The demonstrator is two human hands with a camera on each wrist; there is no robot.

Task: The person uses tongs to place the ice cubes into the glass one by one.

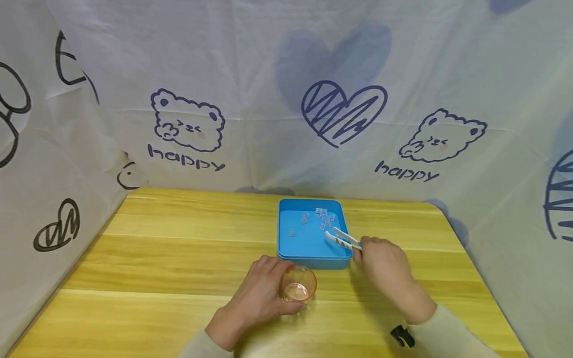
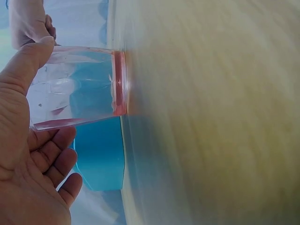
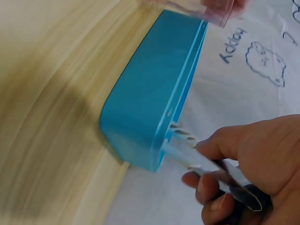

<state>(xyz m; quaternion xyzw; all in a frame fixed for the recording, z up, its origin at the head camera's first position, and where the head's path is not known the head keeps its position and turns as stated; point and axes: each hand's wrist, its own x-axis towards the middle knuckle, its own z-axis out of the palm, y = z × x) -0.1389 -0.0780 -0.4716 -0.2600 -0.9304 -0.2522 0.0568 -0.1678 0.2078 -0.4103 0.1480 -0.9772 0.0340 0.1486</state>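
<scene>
My left hand (image 1: 259, 293) grips a transparent pink cup (image 1: 299, 293) that stands on the table in front of the tray. In the left wrist view the thumb and fingers lie along opposite sides of the cup (image 2: 51, 89), near its mouth. A pair of white tongs (image 1: 338, 241) is held in my right hand (image 1: 387, 266), arms spread, tips over the right side of a square blue tray (image 1: 313, 262). Several small clear cubes (image 1: 328, 219) lie inside, most of them clustered toward the back right. From the right wrist, the tray's wall (image 3: 145, 70) hides the tongs' tips.
The wood-grain table (image 1: 179, 268) ends at a white cloth (image 1: 264, 144) printed with bears and hearts, hanging behind and along both sides. Next to the right sleeve is a small black object (image 1: 402, 336).
</scene>
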